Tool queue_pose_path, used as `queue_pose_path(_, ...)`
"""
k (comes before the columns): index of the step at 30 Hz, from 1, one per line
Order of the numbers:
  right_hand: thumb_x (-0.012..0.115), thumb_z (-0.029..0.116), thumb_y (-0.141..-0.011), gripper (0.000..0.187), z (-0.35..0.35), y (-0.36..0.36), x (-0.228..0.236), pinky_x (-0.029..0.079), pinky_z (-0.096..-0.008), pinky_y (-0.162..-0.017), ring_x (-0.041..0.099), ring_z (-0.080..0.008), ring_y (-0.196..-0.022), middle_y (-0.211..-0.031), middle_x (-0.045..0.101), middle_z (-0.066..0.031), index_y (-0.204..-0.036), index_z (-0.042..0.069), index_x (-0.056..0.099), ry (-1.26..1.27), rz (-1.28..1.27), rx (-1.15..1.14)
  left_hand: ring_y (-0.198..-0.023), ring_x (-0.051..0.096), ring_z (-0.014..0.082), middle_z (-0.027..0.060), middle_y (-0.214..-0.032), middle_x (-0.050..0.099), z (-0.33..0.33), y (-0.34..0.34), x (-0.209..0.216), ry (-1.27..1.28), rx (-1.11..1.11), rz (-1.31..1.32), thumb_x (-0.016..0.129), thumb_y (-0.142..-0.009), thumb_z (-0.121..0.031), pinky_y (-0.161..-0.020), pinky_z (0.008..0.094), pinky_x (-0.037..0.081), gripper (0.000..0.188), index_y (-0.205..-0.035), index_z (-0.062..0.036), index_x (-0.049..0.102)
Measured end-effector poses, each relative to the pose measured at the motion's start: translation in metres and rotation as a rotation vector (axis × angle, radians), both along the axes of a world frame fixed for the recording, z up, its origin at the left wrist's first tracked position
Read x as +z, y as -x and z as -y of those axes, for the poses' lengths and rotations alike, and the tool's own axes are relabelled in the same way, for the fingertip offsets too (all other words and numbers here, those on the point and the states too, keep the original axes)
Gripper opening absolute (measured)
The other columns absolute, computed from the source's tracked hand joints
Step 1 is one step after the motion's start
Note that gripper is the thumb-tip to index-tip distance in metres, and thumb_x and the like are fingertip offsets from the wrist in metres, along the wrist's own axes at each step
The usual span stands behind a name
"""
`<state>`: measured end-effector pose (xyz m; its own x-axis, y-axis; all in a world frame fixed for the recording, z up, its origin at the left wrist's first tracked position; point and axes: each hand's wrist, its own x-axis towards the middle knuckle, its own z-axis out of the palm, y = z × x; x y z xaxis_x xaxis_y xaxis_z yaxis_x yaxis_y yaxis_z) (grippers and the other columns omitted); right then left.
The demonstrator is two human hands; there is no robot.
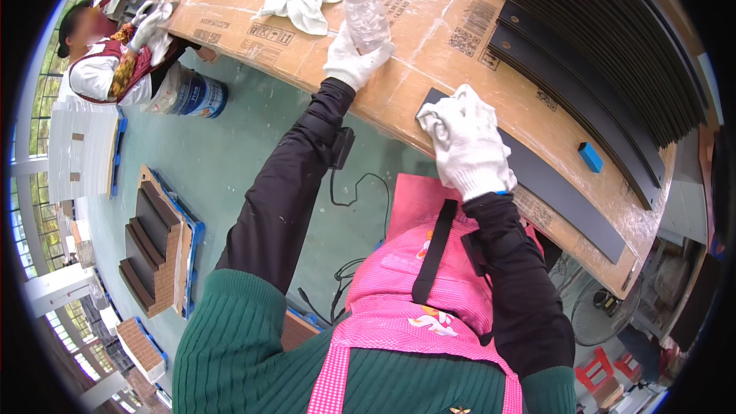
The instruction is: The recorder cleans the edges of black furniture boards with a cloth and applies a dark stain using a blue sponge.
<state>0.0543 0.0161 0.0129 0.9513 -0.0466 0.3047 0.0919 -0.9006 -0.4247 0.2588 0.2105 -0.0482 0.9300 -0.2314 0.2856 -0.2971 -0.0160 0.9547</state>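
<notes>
My left hand [357, 61], in a white glove, is closed around the lower part of a clear plastic bottle [366, 19] with a pale top. It is at the near edge of the cardboard-covered table. My right hand [474, 155], also gloved, is closed and presses what looks like a bunched white cloth [458, 107] onto the left end of a long dark grey panel [563, 195]. Glove and cloth are hard to tell apart there. The panel lies along the table's near edge. Crumpled white cloths [297, 4] lie left of the bottle.
A stack of dark panels [606, 46] fills the table's right side, with a small blue block [590, 157] nearby. At the far left stands a person [103, 69] in white gloves beside a blue bucket [201, 96]. Panels on a pallet [153, 241], cables and a fan [606, 307] stand below.
</notes>
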Motion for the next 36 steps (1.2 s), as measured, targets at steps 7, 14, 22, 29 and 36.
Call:
queue_pose_path(7,0.063,0.017,-0.093,0.024,0.001,-0.008,0.025,0.047,-0.0482,-0.099,0.058,-0.0363,-0.119,-0.120,0.062,-0.0161,-0.117,0.017,0.068,0.042,-0.160,0.233,-0.122,0.065,0.0194,0.0127,-0.136,0.067,-0.008,0.004,0.003,-0.095,0.047,-0.051,0.094,-0.077,-0.020,-0.107,0.0348,0.052,0.087,-0.147,0.0010,0.046)
queue_pose_path(14,0.066,0.016,-0.088,0.022,-0.026,-0.015,-0.004,0.052,-0.0467,-0.085,0.063,-0.0313,-0.102,-0.104,0.064,-0.0118,-0.108,0.011,0.069,0.309,-0.074,0.104,-0.113,0.068,0.0177,0.0090,-0.122,0.072,0.002,0.001,0.000,-0.164,0.114,0.036,0.093,-0.079,-0.018,-0.101,0.0348,0.053,0.067,-0.134,-0.0008,0.057)
queue_pose_path(22,0.066,0.013,-0.083,0.015,-0.005,-0.014,0.016,0.049,-0.0469,-0.086,0.062,-0.0346,-0.100,-0.095,0.064,-0.0141,-0.098,0.010,0.069,0.166,-0.081,0.258,-0.124,0.066,0.0213,0.0139,-0.136,0.068,-0.002,0.005,0.007,-0.133,0.051,0.007,0.095,-0.075,-0.031,-0.108,0.0356,0.052,0.096,-0.150,0.0011,0.043)
queue_pose_path(29,0.067,0.022,-0.087,0.015,-0.021,-0.045,0.020,0.051,-0.0482,-0.083,0.063,-0.0359,-0.094,-0.099,0.065,-0.0154,-0.095,0.010,0.071,0.261,-0.100,0.269,-0.126,0.065,0.0228,0.0147,-0.137,0.066,-0.001,0.005,0.009,-0.206,0.050,-0.022,0.095,-0.075,-0.032,-0.109,0.0372,0.051,0.096,-0.148,0.0007,0.043)
queue_pose_path(36,0.071,0.025,-0.089,0.026,0.050,0.009,0.026,0.051,-0.0475,-0.090,0.061,-0.0348,-0.108,-0.113,0.064,-0.0118,-0.115,0.019,0.073,0.083,-0.197,0.214,-0.119,0.064,0.0264,0.0146,-0.130,0.062,-0.046,0.090,0.021,-0.537,0.010,0.187,0.090,-0.078,-0.018,-0.104,0.0401,0.051,0.061,-0.127,-0.0047,0.057)
